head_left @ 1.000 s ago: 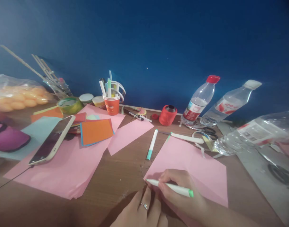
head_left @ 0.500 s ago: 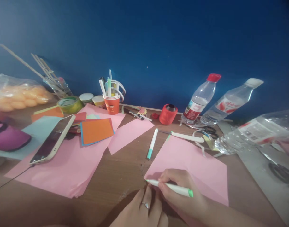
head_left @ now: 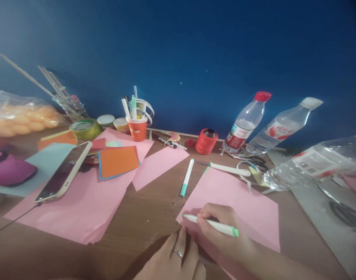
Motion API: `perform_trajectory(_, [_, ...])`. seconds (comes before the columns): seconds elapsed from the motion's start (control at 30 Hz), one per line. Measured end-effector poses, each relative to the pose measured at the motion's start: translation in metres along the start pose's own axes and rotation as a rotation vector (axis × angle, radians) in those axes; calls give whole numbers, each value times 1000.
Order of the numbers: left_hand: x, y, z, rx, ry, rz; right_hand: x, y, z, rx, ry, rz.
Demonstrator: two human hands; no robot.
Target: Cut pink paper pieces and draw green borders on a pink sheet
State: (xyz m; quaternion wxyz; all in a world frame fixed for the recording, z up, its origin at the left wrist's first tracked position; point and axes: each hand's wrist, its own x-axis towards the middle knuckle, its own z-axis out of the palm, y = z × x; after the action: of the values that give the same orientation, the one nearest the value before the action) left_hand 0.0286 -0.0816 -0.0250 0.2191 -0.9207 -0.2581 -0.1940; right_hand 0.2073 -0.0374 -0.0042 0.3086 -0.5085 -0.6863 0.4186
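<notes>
A white marker (head_left: 215, 224) with a green end is pinched in my right hand (head_left: 221, 229). Its tip meets or hovers just over the left side of a pink paper sheet (head_left: 242, 198); I cannot tell which. My left hand (head_left: 175, 256), with a ring on one finger, lies flat with its fingers stretched toward the sheet's near-left edge. Above the sheet's left edge, a second marker (head_left: 187, 177), white with a teal end, rests on the wooden table (head_left: 143, 210). A white-handled knife (head_left: 229, 168) lies across the sheet's far edge.
Three plastic bottles, one with a red cap (head_left: 245, 122), stand or lie at right near scissors (head_left: 347, 210). A red thread spool (head_left: 206, 141) and an orange cup of pens (head_left: 137, 129) stand by the blue wall. Leftward lie a phone (head_left: 64, 171), orange paper (head_left: 119, 161) and pink sheets (head_left: 87, 210).
My right hand has shifted slightly upward, and the marker's tip has moved from the pink sheet's left edge a little inward. My left hand has hardly moved.
</notes>
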Motion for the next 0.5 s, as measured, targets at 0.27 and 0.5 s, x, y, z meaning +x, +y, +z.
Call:
perform_trajectory(0.27, [0,-2,-1,1,10,7,3,-1,-5,31,17,2])
perform_trajectory(0.5, [-2,-1,0,3,-19,22,7,4,-9,10,59,-17])
